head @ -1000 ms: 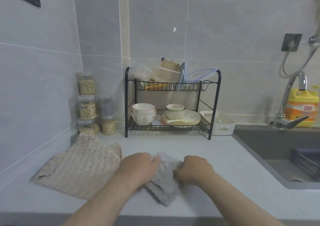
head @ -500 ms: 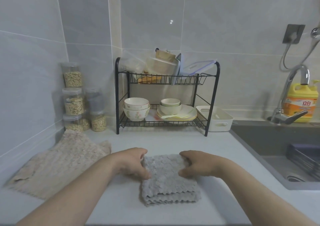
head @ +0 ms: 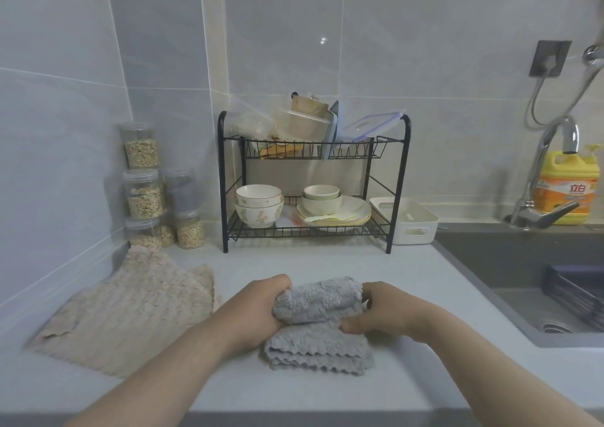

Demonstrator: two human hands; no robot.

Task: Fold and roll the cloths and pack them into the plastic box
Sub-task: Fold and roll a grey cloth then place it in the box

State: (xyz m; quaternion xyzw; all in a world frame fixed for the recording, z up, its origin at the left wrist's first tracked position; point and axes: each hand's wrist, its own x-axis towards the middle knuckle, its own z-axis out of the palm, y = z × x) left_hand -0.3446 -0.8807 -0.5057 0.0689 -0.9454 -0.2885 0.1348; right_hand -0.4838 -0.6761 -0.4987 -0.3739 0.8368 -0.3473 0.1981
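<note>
A folded grey cloth (head: 318,345) lies on the counter in front of me, its far end curled into a thick roll. My left hand (head: 255,312) grips the roll's left end. My right hand (head: 382,312) holds the right end, thumb under the roll and fingers over its top. The near part of the cloth still lies flat with its scalloped edges toward me. A beige cloth (head: 130,309) lies spread out flat to the left. The white plastic box (head: 408,220) stands behind, beside the rack, with nothing visible inside.
A black two-tier dish rack (head: 313,181) with bowls, plates and containers stands at the back. Stacked jars of grain (head: 143,185) fill the left corner. A sink (head: 539,283), a tap (head: 552,171) and a yellow detergent bottle (head: 565,188) are at the right.
The grey cloth was squared up flat in front of me, then both hands curled its far end over into a roll that now comes toward me.
</note>
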